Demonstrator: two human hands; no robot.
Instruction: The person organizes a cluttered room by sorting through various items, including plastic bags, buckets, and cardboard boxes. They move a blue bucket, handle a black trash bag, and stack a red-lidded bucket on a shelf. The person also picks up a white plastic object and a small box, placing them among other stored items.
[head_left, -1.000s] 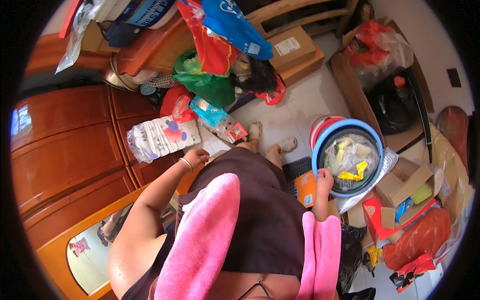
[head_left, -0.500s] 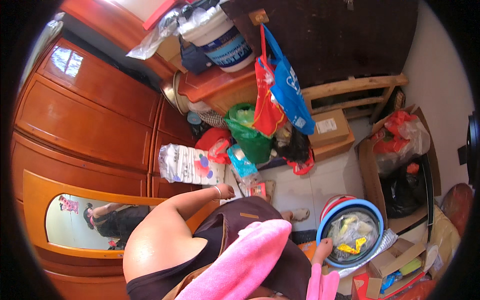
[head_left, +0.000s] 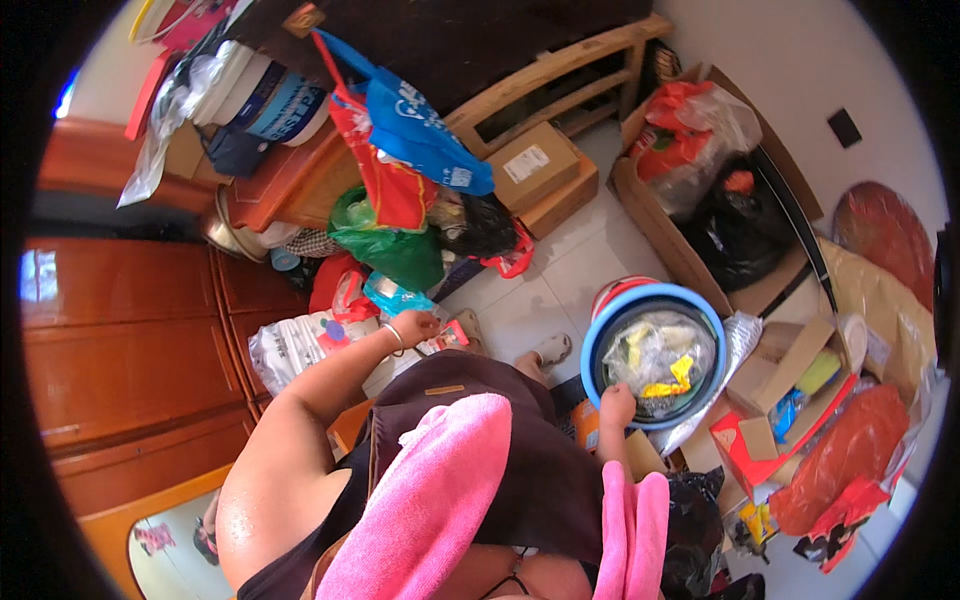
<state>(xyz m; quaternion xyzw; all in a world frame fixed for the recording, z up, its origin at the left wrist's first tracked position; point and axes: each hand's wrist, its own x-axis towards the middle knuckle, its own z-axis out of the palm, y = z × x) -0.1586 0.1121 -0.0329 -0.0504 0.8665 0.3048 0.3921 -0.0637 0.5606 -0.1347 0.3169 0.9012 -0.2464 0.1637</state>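
Observation:
My right hand (head_left: pixel 617 403) is closed on the near left rim of a round blue basin (head_left: pixel 712 330). Inside the basin lie crumpled clear plastic (head_left: pixel 650 345) and a yellow strip or wrapper (head_left: pixel 668 382), with a dark inner vessel around them. Red shows beneath the basin's far side. My left hand (head_left: pixel 415 326), with a bracelet at the wrist, hangs in front of my body, fingers curled and nothing seen in them. Beyond it are a turquoise packet (head_left: pixel 395 293) and a white plastic-wrapped pack (head_left: pixel 295 345).
Wooden cabinets (head_left: pixel 130 330) line the left. Blue and red bags (head_left: pixel 420 135) hang near a green bag (head_left: pixel 385 240). Cardboard boxes (head_left: pixel 535 165) stand at the back. A large carton (head_left: pixel 640 200) holds plastic bags on the right; an open small box (head_left: pixel 785 370) sits nearer.
The whole view has swung to the right, so the cabinets and bags shift left. My right hand stays on the basin's rim; more of the clutter at right shows.

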